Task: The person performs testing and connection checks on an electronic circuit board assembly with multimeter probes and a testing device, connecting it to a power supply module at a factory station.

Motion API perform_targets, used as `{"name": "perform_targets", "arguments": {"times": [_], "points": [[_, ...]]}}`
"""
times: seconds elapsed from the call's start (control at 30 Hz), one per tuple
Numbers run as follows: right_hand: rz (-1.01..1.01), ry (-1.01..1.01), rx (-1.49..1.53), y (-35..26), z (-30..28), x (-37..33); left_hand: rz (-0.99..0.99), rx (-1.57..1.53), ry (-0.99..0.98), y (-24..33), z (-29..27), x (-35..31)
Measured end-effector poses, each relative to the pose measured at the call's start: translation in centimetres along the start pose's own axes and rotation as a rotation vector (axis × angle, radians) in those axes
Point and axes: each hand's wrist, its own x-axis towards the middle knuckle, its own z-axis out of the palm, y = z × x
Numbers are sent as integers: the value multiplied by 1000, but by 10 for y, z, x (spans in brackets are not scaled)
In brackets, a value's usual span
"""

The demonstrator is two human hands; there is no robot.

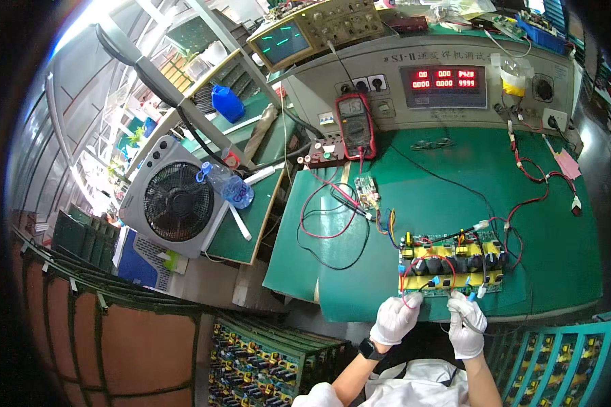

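- Far left: stacks of green circuit boards (pixel 88 234) stand on edge in crates.
- Grey box fan (pixel 176 200) lies tilted beside the bench; a clear water bottle (pixel 227 184) rests on its upper right corner.
- Green mat (pixel 455 176) covers the bench. A red multimeter (pixel 355 125) stands at its back edge, red and black leads (pixel 332 217) looping down from it.
- Left hand (pixel 395 319), white glove, black watch at the wrist: fingers curled, pinching a red wire (pixel 406 298) at the board's near left corner.
- Circuit board (pixel 451 263), yellow and green with dark capacitors, lies flat near the mat's front edge, just ahead of both hands.
- Right hand (pixel 467 325), white glove: fingers closed around a blue-tipped connector (pixel 471 296) at the board's near edge.
- Back right: grey panel with red number displays (pixel 444 80).
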Motion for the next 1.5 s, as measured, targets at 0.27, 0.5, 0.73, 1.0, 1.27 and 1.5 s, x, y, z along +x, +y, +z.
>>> {"name": "perform_targets", "arguments": {"times": [0.27,0.5,0.73,1.0,1.27,1.5], "points": [[82,-119,233,-25,-12,40,-52,120,-39,-20,-6,18],[51,-256,380,-7,-73,131,2,71,92,-21,15,3],[314,-638,377,56,-40,226,4,73,116,-16,17,-7],[491,-871,171,73,1,254,-7,69,118,-11,16,-2],[572,-1042,139,76,8,269,-2,56,122,-24,20,4],[179,-1131,193,83,28,276,-75,108,38,-13,-2,11]]}}
